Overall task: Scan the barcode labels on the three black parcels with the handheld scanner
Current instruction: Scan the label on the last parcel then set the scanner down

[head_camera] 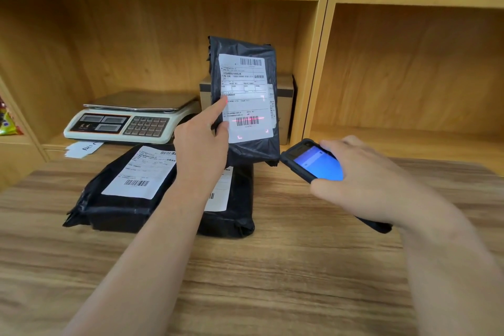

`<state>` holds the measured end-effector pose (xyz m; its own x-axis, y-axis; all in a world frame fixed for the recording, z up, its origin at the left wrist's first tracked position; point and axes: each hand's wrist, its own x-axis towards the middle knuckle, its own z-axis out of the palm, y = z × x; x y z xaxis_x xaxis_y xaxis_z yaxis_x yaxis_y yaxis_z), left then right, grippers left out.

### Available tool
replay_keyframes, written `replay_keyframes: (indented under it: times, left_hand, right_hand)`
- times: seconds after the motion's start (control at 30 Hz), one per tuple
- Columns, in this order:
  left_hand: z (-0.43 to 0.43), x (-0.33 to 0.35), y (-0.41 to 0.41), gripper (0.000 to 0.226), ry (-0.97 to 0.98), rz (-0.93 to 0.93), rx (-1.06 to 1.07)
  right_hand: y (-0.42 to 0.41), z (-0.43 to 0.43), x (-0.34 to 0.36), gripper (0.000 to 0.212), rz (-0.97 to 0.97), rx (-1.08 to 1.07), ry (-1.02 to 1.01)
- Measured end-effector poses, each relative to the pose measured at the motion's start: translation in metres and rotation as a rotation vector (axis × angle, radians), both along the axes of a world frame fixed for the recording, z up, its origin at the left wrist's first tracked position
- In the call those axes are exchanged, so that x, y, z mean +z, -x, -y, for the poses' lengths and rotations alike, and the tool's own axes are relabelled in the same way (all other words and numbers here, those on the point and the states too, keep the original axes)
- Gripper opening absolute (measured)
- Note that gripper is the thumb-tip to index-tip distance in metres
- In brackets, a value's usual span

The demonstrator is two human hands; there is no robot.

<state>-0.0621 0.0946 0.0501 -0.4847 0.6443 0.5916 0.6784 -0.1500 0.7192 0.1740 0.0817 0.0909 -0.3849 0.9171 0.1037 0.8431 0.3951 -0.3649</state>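
Note:
My left hand (pixel 201 144) holds a black parcel (pixel 245 150) upright above the table, its white label (pixel 245 98) facing me. A red scan line and corner marks fall on the label's lower barcode (pixel 247 120). My right hand (pixel 365 177) grips the black handheld scanner (pixel 313 162), its blue screen lit, pointed at that parcel from the right. Two more black parcels lie flat on the table: one at the left (pixel 114 199) with its label and barcode up, the other (pixel 231 215) under the raised parcel, partly hidden by my left arm.
A wooden table (pixel 272 281) stands before a wooden shelf unit (pixel 319 63). On the shelf sit an electronic scale (pixel 128 117), a cardboard box (pixel 285 95) behind the raised parcel, and paper slips (pixel 81 148). Colourful packets (pixel 6 123) show at the far left.

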Motion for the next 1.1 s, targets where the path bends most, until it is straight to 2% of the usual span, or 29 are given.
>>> replay_keyframes:
  times: [0.23, 0.4, 0.53, 0.67, 0.77, 0.9, 0.93, 1.03, 1.1]
  left_hand:
    - [0.002, 0.003, 0.0, 0.047, -0.002, -0.019, 0.016]
    - [0.0, 0.001, 0.001, 0.047, 0.011, 0.001, 0.007]
    - [-0.004, 0.0, 0.006, 0.047, 0.062, 0.083, -0.016]
    - [-0.011, -0.006, 0.014, 0.046, 0.076, 0.242, -0.079]
    - [-0.017, -0.014, 0.018, 0.049, 0.11, 0.379, -0.148]
    - [-0.024, -0.024, 0.014, 0.044, 0.179, 0.469, -0.263]
    - [-0.026, -0.027, 0.011, 0.043, 0.193, 0.481, -0.28]
    - [-0.032, -0.036, 0.004, 0.04, 0.24, 0.459, -0.294]
    - [-0.033, -0.041, 0.0, 0.04, 0.274, 0.42, -0.309]
  right_hand:
    - [0.0, -0.001, -0.002, 0.063, 0.03, -0.017, 0.012]
    - [0.0, 0.0, 0.0, 0.054, 0.032, -0.015, 0.022]
    - [0.001, 0.003, 0.004, 0.057, -0.015, -0.029, 0.013]
    - [0.001, 0.003, 0.004, 0.056, -0.053, -0.033, -0.004]
    - [0.0, 0.004, 0.006, 0.067, -0.094, -0.057, -0.026]
    - [-0.002, 0.004, 0.008, 0.05, -0.163, -0.082, -0.073]
    - [-0.002, 0.004, 0.008, 0.055, -0.17, -0.09, -0.077]
    - [-0.004, 0.002, 0.007, 0.09, -0.149, -0.107, -0.083]
    - [-0.004, 0.001, 0.007, 0.098, -0.147, -0.103, -0.083]
